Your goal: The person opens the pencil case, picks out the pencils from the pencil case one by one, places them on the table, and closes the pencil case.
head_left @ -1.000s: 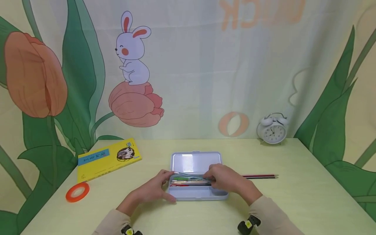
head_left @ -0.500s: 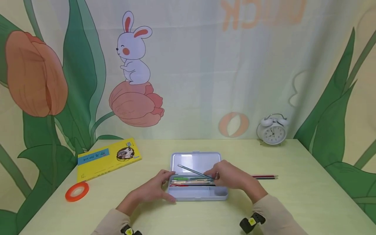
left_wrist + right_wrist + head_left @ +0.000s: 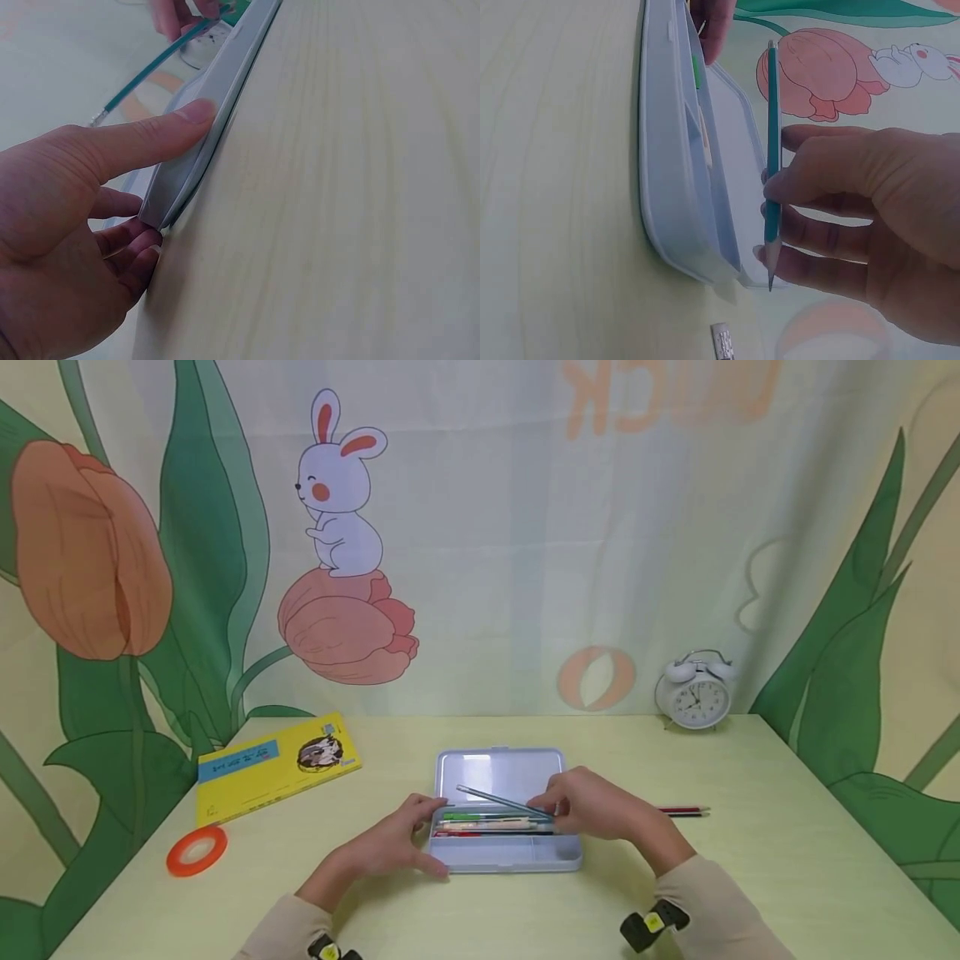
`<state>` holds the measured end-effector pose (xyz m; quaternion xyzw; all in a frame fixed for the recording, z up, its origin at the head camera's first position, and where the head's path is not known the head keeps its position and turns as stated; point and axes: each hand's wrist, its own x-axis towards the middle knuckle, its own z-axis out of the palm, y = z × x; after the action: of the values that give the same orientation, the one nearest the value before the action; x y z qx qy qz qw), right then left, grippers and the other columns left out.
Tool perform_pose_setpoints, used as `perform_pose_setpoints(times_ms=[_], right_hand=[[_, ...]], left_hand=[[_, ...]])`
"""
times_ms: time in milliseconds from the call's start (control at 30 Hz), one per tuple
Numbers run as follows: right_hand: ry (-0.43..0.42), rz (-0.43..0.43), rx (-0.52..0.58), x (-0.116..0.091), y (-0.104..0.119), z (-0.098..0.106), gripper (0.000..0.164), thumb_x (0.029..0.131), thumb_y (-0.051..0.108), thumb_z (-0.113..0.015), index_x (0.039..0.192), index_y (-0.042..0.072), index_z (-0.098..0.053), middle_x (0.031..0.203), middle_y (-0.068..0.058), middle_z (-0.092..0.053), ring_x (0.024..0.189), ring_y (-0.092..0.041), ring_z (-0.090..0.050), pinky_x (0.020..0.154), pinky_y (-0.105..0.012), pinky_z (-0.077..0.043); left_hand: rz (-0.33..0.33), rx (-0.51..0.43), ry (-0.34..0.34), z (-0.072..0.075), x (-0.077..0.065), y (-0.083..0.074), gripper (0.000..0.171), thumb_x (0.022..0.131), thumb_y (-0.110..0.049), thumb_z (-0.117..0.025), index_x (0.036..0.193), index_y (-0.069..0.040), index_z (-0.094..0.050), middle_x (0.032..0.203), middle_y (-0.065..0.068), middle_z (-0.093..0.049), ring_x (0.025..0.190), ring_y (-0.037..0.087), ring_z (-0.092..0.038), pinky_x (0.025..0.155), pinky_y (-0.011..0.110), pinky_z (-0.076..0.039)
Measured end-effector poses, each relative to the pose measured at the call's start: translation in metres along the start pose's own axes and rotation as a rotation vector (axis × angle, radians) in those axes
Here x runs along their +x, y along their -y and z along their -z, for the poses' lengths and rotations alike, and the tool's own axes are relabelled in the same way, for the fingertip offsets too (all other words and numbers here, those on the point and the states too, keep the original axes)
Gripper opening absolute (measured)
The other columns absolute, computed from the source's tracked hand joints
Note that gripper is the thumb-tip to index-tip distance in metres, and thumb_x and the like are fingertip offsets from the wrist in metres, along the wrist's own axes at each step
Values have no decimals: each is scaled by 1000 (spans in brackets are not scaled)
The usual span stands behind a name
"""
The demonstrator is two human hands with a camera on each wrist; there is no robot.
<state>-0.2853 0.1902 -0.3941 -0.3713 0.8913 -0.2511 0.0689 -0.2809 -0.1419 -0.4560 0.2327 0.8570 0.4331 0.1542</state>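
Note:
An opened pale-blue pencil case [image 3: 480, 865] lies on the table, its lid [image 3: 459, 771] tipped back. My left hand [image 3: 390, 842] grips its left end; the left wrist view shows the thumb on the case wall [image 3: 178, 169] and the fingertips curled at the corner. Over the case's right part, my right hand [image 3: 600, 803] pinches a teal pencil [image 3: 491, 796]. In the right wrist view the pencil [image 3: 773, 127] has its sharpened tip near the fingertips and its metal-capped end pointing away. Several pens and pencils [image 3: 487, 827], one green and one red, lie in the long compartment.
Right of the case lie a red and a black pencil [image 3: 686, 812], partly hidden by my right arm. A white alarm clock [image 3: 699, 697] stands at the back right. On the left are a yellow book [image 3: 277, 772] and an orange tape roll [image 3: 197, 851].
My right hand has drawn back to the right with the teal pencil, whose capped end has risen off the case edge. The left hand has stayed on the case.

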Motion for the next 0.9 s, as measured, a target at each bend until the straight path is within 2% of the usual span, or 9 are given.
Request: perform_pose_setpoints(times_ms=[200, 333, 633, 900], right_hand=[[15, 41, 5, -5, -3, 6, 38, 84, -9, -65, 120, 1, -72, 88, -4, -65, 75, -6, -57, 64, -23, -52], [17, 68, -5, -12, -4, 8, 40, 86, -13, -61, 121, 4, -72, 88, -4, -66, 76, -5, -55, 67, -23, -51], [12, 11, 44, -37, -22, 12, 54, 87, -17, -55, 129, 14, -69, 86, -3, -60, 74, -10, -45, 64, -23, -42], [11, -60, 93, -62, -42, 19, 51, 90, -15, -56, 130, 14, -68, 90, -3, -59, 79, -12, -49, 67, -24, -45]], left_hand=[[-3, 2, -2, 0, -1, -1, 98, 72, -30, -92, 153, -9, -39, 136, 8, -41, 133, 33, -40, 116, 57, -26], [1, 4, 1, 0, -1, -1, 98, 73, -30, -91, 153, -9, -39, 136, 8, -41, 133, 33, -40, 115, 57, -26], [4, 0, 5, -1, -1, -4, 99, 73, -30, -91, 153, -8, -38, 137, 8, -41, 134, 35, -40, 115, 57, -27], [6, 1, 5, 0, -2, -4, 97, 74, -30, -90, 153, -10, -38, 136, 8, -40, 134, 34, -39, 115, 58, -26]])
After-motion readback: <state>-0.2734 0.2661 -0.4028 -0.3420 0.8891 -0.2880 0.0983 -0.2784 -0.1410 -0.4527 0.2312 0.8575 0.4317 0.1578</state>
